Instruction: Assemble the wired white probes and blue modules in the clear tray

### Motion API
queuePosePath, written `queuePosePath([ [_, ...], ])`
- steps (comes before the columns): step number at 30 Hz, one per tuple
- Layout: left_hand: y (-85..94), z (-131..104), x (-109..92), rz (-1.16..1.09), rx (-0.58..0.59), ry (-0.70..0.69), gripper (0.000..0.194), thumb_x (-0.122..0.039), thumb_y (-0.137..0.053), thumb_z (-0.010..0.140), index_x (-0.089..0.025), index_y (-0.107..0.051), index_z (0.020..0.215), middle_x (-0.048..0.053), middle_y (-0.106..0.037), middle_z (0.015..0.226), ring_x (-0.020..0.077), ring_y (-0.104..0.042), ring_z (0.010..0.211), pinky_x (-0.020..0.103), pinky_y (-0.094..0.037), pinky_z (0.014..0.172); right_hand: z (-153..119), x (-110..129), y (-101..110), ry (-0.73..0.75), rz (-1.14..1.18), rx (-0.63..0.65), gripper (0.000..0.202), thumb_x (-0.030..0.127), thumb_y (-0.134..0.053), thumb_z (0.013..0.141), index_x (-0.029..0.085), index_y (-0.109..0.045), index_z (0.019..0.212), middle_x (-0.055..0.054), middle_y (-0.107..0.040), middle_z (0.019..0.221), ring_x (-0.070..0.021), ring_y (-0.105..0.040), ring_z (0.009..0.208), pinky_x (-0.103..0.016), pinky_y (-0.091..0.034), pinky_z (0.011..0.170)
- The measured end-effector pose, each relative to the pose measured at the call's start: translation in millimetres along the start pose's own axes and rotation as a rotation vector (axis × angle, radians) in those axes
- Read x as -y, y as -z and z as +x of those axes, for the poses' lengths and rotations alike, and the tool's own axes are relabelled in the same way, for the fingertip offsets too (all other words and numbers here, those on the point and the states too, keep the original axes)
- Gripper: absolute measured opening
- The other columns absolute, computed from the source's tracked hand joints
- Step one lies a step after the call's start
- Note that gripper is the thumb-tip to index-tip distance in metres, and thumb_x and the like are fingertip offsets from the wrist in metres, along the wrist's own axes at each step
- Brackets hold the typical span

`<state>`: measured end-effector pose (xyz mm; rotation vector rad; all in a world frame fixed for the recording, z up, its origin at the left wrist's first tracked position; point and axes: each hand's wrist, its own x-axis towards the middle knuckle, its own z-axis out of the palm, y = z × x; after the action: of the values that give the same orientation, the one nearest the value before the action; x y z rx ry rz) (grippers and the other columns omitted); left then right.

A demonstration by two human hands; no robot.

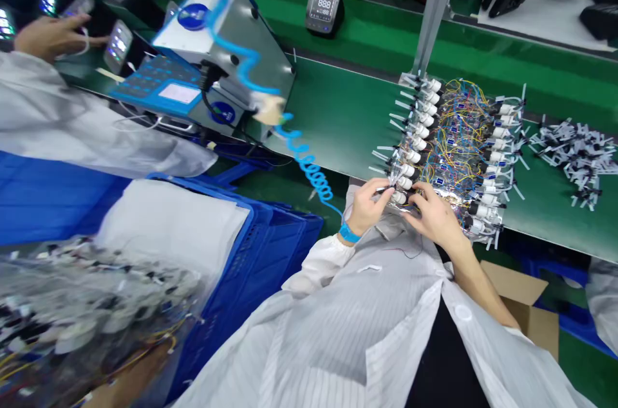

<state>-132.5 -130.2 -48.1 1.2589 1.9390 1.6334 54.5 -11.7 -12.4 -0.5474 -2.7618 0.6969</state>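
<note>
work area: the green bench (333, 109) carries an array of white cylinders (420, 132) and a wire bundle (458, 131). a metal post (437, 9) stands at the array's far end. to the right of the array lies a loose pile of tie-fitted parts (577, 154). to the left stands a blue-and-white instrument (275, 41); a coiled blue cord (309, 166) hangs in front of it, crosses the bench edge and leads down to the wristband (348, 233) on the left wrist. a display unit (322, 7) sits behind the bench surface. stacked blue crates (284, 228) occupy the floor side at left; an open cardboard box (543, 327) is below the bench at right. a co-worker's hand (53, 38) is at upper left, well apart.

orientation: the array's long axis runs from the near bench edge toward the post. individual cylinders lie roughly crosswise, the left column's ties pointing left.

grip: the left hand (369, 207) has thumb and forefinger nearly together at the array's near left corner; the right hand (434, 218) has bent fingers, slightly spread, at the adjacent wires. whether either holds a part cannot be determined.
</note>
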Motion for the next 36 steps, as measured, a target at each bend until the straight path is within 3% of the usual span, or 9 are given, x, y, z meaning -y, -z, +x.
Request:
queuePosePath([
  [3,2.1,-5,1,-0.04,-0.006,0.131,0.027,-0.044,-0.068,0.102,-0.019,-0.074,0.107,0.008,-0.081,0.094,0.0201,-0.075,0.086,0.032,-0.057,0.08,-2,-6,3,0.032,0.039,-0.007,0.015,0.033,-0.074,0.098,0.021,-0.065,0.098,-0.015,-0.065,0.133,-0.0259,-0.07,0.096,-0.043,-0.061,0.082],
  [9,-2.9,-10,-2,-0.391,-0.15,0.208,0.033,-0.053,-0.071,0.099,-0.02,-0.063,0.098,0.001,-0.073,0.075,0.0162,-0.07,0.072,0.032,-0.058,0.077,-3,-13,5,-0.119,0.26,-0.369,0.02,0.027,-0.064,0.104,0.024,-0.059,0.085,-0.007,-0.071,0.097,-0.0222,-0.067,0.088,-0.037,-0.056,0.078],
  [14,2.4,1,-35,-0.878,-0.308,0.145,0.035,-0.05,-0.079,0.094,-0.024,-0.057,0.089,-0.009,-0.044,0.054,0.012,-0.051,0.058,0.029,-0.058,0.068,-6,-15,-1,-0.308,0.345,-0.52,0.018,0.035,-0.069,0.101,0.023,-0.062,0.089,-0.004,-0.069,0.089,-0.0191,-0.064,0.075,-0.034,-0.053,0.066],
  [18,26.3,11,-62,-1.137,-0.287,0.247,0.032,-0.046,-0.08,0.095,-0.025,-0.057,0.089,-0.008,-0.027,0.055,0.0122,-0.033,0.053,0.013,-0.034,0.04,-8,-21,-6,-0.442,0.434,-0.582,0.019,0.04,-0.072,0.099,0.023,-0.063,0.095,-0.004,-0.069,0.089,-0.0189,-0.067,0.073,-0.034,-0.058,0.066],
  [20,37.6,13,-69,-1.189,-0.283,0.238,0.03,-0.043,-0.079,0.095,-0.025,-0.057,0.088,-0.008,-0.021,0.056,0.0127,-0.027,0.052,0.011,-0.025,0.035,-8,-23,-5,-0.481,0.501,-0.579,0.022,0.042,-0.073,0.098,0.024,-0.061,0.096,-0.003,-0.069,0.088,-0.0181,-0.067,0.069,-0.034,-0.06,0.063],
  [24,43.4,16,-70,-1.173,-0.28,0.192,0.032,-0.043,-0.081,0.093,-0.025,-0.057,0.085,-0.007,-0.018,0.055,0.0133,-0.023,0.052,0.011,-0.022,0.034,-9,-18,6,-0.475,0.615,-0.561,0.031,0.043,-0.076,0.095,0.024,-0.06,0.113,-0.002,-0.07,0.092,-0.018,-0.07,0.069,-0.034,-0.063,0.064],
  [28,35.2,17,-66,-1.146,-0.29,0.267,0.034,-0.045,-0.084,0.09,-0.025,-0.057,0.086,-0.007,-0.018,0.056,0.013,-0.026,0.053,0.012,-0.024,0.035,-24,1,31,-0.314,0.332,-0.52,0.048,0.04,-0.083,0.089,0.025,-0.062,0.13,-0.013,-0.07,0.124,-0.0283,-0.072,0.106,-0.048,-0.065,0.09],
  [31,31.4,15,-63,-1.144,-0.3,0.299,0.034,-0.045,-0.083,0.091,-0.025,-0.056,0.086,-0.007,-0.017,0.057,0.0127,-0.029,0.053,0.012,-0.023,0.036,-45,18,46,-0.151,0.2,-0.517,0.037,0.03,-0.077,0.095,0.029,-0.065,0.129,-0.01,-0.072,0.123,-0.0309,-0.069,0.116,-0.054,-0.059,0.101],
  [36,29.2,14,-61,-1.127,-0.293,0.329,0.04,-0.046,-0.087,0.086,-0.024,-0.053,0.083,-0.008,-0.018,0.056,0.0122,-0.029,0.053,0.013,-0.021,0.035,-68,24,41,-0.006,0.239,-0.043,0.023,0.021,-0.06,0.106,0.028,-0.069,0.126,-0.008,-0.079,0.116,-0.0276,-0.072,0.108,-0.05,-0.056,0.097],
])
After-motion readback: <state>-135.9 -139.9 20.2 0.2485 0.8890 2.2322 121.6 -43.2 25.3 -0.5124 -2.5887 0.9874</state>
